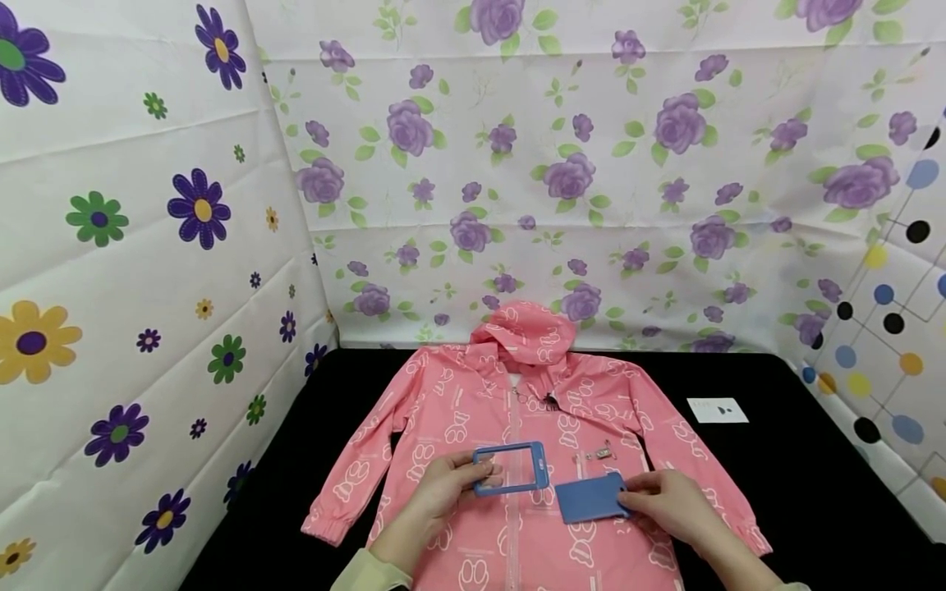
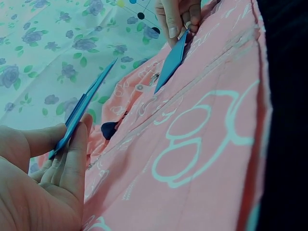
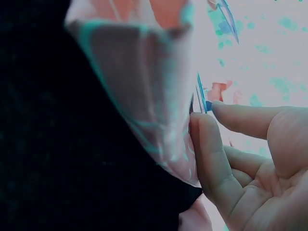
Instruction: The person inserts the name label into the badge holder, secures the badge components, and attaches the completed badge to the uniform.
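My left hand (image 1: 448, 486) pinches a blue rectangular frame with a see-through middle (image 1: 542, 468), which looks like half of a card holder. In the left wrist view this frame (image 2: 79, 111) is seen edge-on between thumb and fingers. A flat blue panel (image 1: 587, 499) of similar size is pinched at its right edge by my right hand (image 1: 668, 502). The two blue pieces are apart, side by side above a pink hooded jacket (image 1: 458, 410) with white line drawings. In the right wrist view the panel (image 3: 201, 94) shows only as a thin edge.
Small metal clip parts (image 1: 604, 451) lie on the jacket, just beyond the panel. A white card (image 1: 717, 410) rests at the right on the black table (image 1: 805, 484). Patterned cloth walls (image 1: 517, 189) stand behind and at both sides.
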### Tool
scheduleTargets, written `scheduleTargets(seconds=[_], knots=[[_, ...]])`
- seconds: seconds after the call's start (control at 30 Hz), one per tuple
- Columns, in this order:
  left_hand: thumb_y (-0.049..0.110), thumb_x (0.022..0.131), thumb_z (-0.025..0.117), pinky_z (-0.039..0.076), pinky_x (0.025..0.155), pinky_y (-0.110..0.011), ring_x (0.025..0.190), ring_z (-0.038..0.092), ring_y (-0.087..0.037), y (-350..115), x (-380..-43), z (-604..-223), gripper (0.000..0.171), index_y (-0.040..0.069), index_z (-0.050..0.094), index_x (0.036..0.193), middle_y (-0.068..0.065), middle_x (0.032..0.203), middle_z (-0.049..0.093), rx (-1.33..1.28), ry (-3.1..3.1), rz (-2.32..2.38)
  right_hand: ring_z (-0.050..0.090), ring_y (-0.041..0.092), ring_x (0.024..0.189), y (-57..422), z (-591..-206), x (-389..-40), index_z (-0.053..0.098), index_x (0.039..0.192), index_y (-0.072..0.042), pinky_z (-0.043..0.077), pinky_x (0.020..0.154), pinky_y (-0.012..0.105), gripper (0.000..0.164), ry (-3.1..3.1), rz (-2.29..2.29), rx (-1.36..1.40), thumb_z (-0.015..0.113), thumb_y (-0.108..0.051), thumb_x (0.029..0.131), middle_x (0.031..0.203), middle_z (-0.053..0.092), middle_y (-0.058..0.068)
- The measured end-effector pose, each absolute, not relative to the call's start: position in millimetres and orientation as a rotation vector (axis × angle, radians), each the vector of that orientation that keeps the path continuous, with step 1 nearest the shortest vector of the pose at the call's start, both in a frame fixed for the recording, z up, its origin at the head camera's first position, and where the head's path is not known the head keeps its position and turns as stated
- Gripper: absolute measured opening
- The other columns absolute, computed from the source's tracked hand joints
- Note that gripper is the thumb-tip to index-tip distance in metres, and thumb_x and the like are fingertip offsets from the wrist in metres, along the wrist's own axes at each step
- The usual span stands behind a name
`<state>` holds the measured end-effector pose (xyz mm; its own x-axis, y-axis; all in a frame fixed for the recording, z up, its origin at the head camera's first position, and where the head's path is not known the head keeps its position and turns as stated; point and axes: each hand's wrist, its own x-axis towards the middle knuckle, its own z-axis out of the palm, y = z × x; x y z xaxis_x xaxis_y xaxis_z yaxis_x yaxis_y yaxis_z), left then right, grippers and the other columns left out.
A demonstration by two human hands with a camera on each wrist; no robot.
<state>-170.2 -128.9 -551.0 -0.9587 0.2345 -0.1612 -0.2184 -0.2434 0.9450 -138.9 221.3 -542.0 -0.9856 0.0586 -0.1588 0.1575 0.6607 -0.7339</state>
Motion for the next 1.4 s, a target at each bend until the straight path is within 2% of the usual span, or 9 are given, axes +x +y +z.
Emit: scheduleTargets(seconds=[0.17,0.47,0.7,0.87,1.03,1.2,1.4], knots=[[0.000,0.102,0.069,0.065,0.084,-0.032,0.093,0.080,-0.023,-129,-171,-551,0.041,-0.022,0.057,0.133,-0.027,0.113,0.076,0.029,1.749,2.261,0.070,0.020,0.084,223,-541,-139,0.080,0.108,0.004,0.061,0.072,0.040,0.041,2.800,-1.166,0.150,0.089,-0.031,0.087,0.096,0.077,0.008],[0.001,0.102,0.070,0.065,0.084,-0.032,0.093,0.080,-0.021,-128,-171,-551,0.042,-0.021,0.057,0.134,-0.027,0.113,0.076,0.017,1.742,2.255,0.070,0.015,0.075,225,-535,-137,0.079,0.109,0.005,0.060,0.065,0.031,0.040,2.817,-1.177,0.145,0.088,-0.028,0.088,0.093,0.078,0.006],[0.001,0.101,0.070,0.065,0.084,-0.032,0.090,0.080,-0.020,-129,-171,-552,0.040,-0.021,0.058,0.133,-0.026,0.111,0.077,0.021,1.758,2.255,0.068,0.013,0.073,231,-533,-135,0.079,0.107,0.003,0.057,0.063,0.028,0.035,2.847,-1.185,0.113,0.087,-0.025,0.088,0.090,0.077,0.004],[0.000,0.101,0.070,0.065,0.084,-0.032,0.089,0.080,-0.019,-129,-171,-551,0.040,-0.022,0.058,0.133,-0.025,0.109,0.077,0.021,1.755,2.263,0.069,0.017,0.068,231,-534,-135,0.075,0.113,0.008,0.060,0.059,0.030,0.036,2.763,-1.314,0.179,0.085,-0.017,0.090,0.084,0.073,0.004],[-0.001,0.100,0.070,0.065,0.084,-0.032,0.088,0.080,-0.019,-129,-171,-551,0.040,-0.022,0.059,0.131,-0.025,0.108,0.077,0.016,1.758,2.266,0.068,0.019,0.070,230,-530,-135,0.074,0.116,0.009,0.062,0.060,0.033,0.034,2.720,-1.380,0.205,0.083,-0.013,0.091,0.086,0.072,0.006],[0.001,0.100,0.071,0.065,0.082,-0.031,0.089,0.080,-0.018,-129,-170,-550,0.038,-0.020,0.061,0.130,-0.024,0.109,0.078,0.010,1.776,2.257,0.070,0.020,0.074,236,-526,-139,0.073,0.121,0.008,0.064,0.063,0.035,0.036,2.668,-1.415,0.203,0.081,-0.017,0.095,0.090,0.073,0.007],[0.004,0.101,0.072,0.065,0.080,-0.028,0.091,0.079,-0.017,-130,-169,-549,0.038,-0.019,0.062,0.129,-0.019,0.107,0.079,0.004,1.809,2.234,0.075,0.026,0.080,271,-515,-155,0.068,0.128,0.012,0.067,0.068,0.037,0.042,2.643,-1.475,0.119,0.075,-0.020,0.102,0.096,0.076,0.013]])
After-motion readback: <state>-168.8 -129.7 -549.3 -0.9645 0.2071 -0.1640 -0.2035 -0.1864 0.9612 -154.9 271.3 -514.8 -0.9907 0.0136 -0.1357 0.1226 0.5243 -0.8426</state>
